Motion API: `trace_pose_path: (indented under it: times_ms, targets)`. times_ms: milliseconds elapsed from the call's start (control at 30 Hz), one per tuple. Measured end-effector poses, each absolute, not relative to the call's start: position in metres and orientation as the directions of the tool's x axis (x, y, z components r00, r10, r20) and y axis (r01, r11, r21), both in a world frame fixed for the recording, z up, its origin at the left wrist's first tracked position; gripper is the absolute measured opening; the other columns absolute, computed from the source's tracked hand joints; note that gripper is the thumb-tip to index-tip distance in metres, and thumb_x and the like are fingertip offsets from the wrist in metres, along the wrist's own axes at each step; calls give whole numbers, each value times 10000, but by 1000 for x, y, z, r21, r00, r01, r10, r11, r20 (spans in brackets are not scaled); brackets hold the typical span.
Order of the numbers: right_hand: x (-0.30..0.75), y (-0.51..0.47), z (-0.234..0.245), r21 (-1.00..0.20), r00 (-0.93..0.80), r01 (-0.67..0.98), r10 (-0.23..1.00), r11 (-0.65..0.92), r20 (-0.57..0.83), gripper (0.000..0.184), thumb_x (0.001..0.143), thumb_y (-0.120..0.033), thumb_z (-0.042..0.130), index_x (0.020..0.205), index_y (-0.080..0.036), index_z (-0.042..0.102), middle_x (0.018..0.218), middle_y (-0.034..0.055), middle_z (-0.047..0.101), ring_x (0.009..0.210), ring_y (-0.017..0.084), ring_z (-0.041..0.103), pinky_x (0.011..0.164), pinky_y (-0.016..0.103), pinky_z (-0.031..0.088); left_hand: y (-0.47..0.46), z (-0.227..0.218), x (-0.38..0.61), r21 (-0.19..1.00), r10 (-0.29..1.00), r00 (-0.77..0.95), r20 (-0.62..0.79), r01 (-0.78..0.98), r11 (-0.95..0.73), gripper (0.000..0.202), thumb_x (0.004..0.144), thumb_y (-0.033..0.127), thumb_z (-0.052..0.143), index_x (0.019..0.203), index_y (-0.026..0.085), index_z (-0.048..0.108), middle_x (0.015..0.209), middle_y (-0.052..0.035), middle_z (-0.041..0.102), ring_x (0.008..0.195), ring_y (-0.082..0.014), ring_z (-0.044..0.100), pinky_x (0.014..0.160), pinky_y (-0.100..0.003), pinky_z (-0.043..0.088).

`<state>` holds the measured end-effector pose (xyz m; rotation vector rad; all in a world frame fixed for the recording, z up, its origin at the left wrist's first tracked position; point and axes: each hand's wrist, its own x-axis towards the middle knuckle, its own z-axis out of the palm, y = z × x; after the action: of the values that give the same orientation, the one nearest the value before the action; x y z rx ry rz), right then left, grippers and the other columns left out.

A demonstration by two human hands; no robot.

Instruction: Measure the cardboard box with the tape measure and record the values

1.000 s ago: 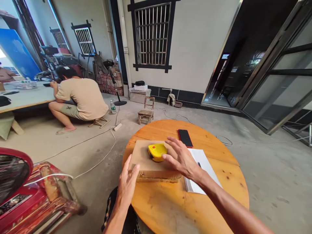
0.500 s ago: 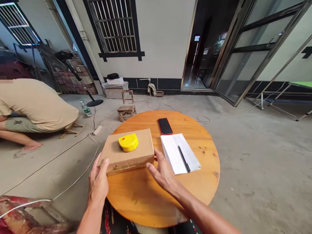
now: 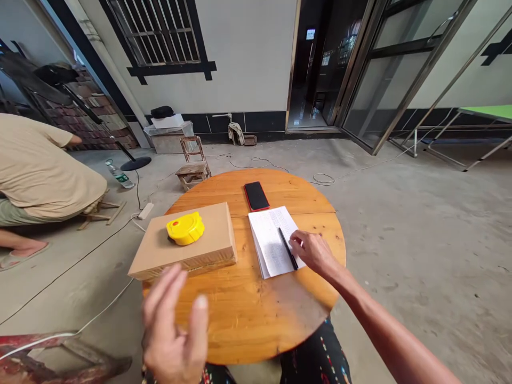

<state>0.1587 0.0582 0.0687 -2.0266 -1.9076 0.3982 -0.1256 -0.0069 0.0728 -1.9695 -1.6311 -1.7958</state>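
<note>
As I watch remotely, the left hand [image 3: 173, 332] hangs spread and empty near the carton [image 3: 216, 226], whose flat top seemingly steadies the tape measure [image 3: 186, 228]; the right hand [image 3: 314, 250] half-curls, any grip unclear, by the pen [image 3: 287, 247] lying across papers [image 3: 265, 229] on the round table [image 3: 248, 320].

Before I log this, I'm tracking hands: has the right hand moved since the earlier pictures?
Yes. Against the phone, the right hand has shifted rightward, from the box to beside the pen.

Left hand [image 3: 172, 330]: blurred
Paper [image 3: 266, 230]: writing too small for me to read
Co-worker [image 3: 48, 165]: head past the left edge
Green tabletop [image 3: 488, 111]: cut off at right
</note>
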Motion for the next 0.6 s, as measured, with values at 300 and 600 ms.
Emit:
trace_pose_path:
  times_ms: [300, 600]
  targets:
    - [146, 59, 37, -377, 51, 925, 998, -57, -28, 312, 906, -144, 456, 1184, -143, 598, 1033, 164, 713, 866, 262, 694, 709, 317, 460, 17, 17, -23, 372, 783, 501, 369, 692, -619, 221, 844, 88, 526, 996, 171, 664, 1077, -103, 677, 1039, -281, 608, 928, -528, 519]
    - [205, 21, 52, -997, -68, 37, 996, 67, 64, 319, 907, -360, 562, 1180, -205, 624, 805, 27, 653, 670, 164, 627, 638, 311, 527, 11, -13, -41, 537, 836, 336, 434, 648, -540, 297, 897, 71, 431, 1125, 161, 598, 1145, -109, 661, 1141, -209, 611, 994, -378, 520]
